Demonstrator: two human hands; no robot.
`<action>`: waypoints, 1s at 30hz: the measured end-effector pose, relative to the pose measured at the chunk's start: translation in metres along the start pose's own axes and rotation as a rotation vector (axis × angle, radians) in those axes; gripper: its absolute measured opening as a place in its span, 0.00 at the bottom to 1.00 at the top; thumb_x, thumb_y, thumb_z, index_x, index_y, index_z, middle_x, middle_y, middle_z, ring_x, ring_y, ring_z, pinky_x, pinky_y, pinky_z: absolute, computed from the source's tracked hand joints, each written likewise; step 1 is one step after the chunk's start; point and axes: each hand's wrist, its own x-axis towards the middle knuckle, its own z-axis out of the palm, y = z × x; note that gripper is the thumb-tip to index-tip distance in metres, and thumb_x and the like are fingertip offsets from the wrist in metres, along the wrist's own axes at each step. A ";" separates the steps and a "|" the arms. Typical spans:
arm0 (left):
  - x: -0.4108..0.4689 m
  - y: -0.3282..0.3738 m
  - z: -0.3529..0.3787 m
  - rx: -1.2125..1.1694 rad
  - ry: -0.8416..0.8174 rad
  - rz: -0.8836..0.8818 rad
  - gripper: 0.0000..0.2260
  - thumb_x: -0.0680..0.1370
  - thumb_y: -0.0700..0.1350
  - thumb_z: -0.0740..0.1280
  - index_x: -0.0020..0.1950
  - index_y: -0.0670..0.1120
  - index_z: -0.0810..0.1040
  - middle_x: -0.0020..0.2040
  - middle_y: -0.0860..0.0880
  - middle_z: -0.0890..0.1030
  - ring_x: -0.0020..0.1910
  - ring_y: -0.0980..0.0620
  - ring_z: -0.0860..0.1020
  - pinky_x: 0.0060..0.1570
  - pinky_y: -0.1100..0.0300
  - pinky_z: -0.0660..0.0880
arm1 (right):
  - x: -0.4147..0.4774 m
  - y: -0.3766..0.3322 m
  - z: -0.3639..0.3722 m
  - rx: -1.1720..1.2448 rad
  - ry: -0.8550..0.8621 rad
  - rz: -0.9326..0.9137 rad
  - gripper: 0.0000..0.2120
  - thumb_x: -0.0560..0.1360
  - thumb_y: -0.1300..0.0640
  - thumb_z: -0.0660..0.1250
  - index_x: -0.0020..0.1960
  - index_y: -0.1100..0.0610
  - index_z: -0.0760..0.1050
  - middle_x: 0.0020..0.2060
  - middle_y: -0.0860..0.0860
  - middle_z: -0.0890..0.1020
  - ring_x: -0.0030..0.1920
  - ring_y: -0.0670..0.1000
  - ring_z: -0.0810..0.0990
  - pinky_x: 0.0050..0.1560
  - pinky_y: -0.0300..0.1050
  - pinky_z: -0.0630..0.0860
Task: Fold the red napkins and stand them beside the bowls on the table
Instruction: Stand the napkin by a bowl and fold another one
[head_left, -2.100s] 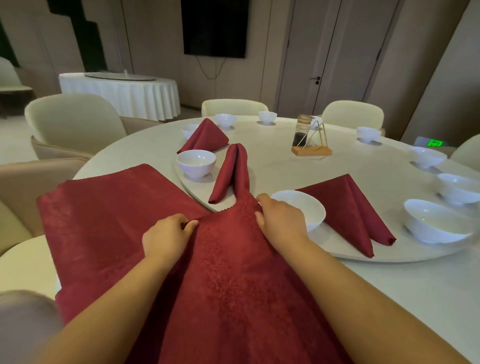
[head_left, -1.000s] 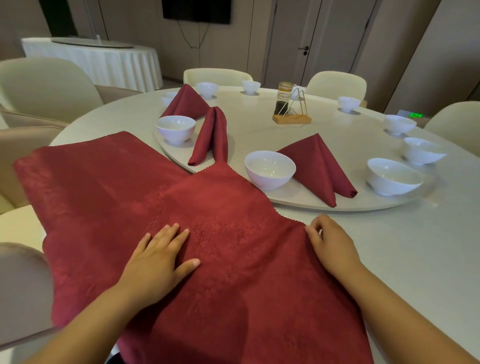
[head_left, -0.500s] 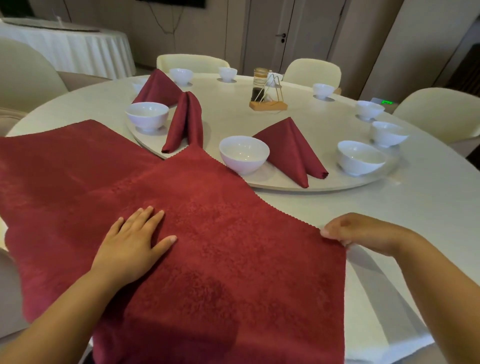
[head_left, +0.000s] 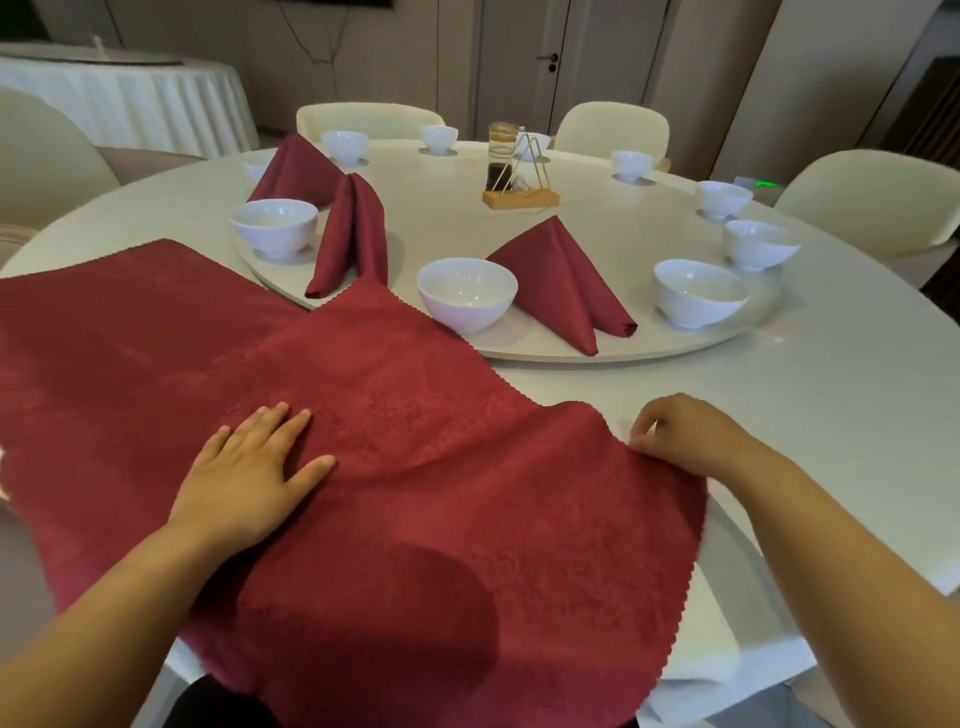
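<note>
A large red napkin (head_left: 415, 467) lies spread flat over the near part of the round white table (head_left: 857, 415), on top of another red cloth (head_left: 104, 322) to its left. My left hand (head_left: 244, 478) rests flat on the napkin, fingers straight. My right hand (head_left: 685, 436) pinches the napkin's right corner, slightly raised. Three folded red napkins stand on the turntable (head_left: 675, 348): one (head_left: 561, 280) right of the nearest white bowl (head_left: 466, 293), one (head_left: 353, 234) right of the left bowl (head_left: 274, 224), one (head_left: 296, 171) farther back.
Several more white bowls ring the turntable, such as one at the right (head_left: 698, 292). A wooden condiment stand (head_left: 519, 171) sits near the table's centre. Cream chairs (head_left: 878, 202) surround the table. Another clothed table (head_left: 130, 98) stands at the back left.
My right hand slid from the napkin's far tip along its right edge to the right corner and now pinches it. My left hand opened and lies flat. The view dropped closer.
</note>
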 end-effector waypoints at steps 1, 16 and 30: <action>0.001 0.000 0.001 -0.005 0.004 0.001 0.28 0.78 0.61 0.50 0.76 0.53 0.49 0.77 0.53 0.49 0.75 0.55 0.46 0.71 0.57 0.44 | -0.001 -0.003 0.007 -0.111 0.054 0.012 0.06 0.74 0.55 0.66 0.50 0.54 0.76 0.53 0.52 0.78 0.54 0.52 0.74 0.49 0.41 0.69; -0.022 -0.027 0.003 -0.279 0.421 0.146 0.25 0.72 0.58 0.54 0.50 0.43 0.82 0.52 0.46 0.82 0.56 0.46 0.78 0.60 0.44 0.66 | -0.032 -0.121 0.102 -0.283 -0.157 -0.679 0.57 0.51 0.28 0.22 0.75 0.49 0.43 0.75 0.48 0.42 0.74 0.45 0.39 0.65 0.39 0.31; -0.100 -0.080 0.033 -0.258 0.438 0.292 0.29 0.74 0.68 0.53 0.65 0.49 0.67 0.64 0.49 0.73 0.65 0.54 0.67 0.69 0.61 0.51 | 0.017 -0.148 0.097 -0.320 -0.150 -0.609 0.27 0.79 0.43 0.49 0.75 0.49 0.46 0.75 0.47 0.45 0.74 0.45 0.43 0.71 0.42 0.38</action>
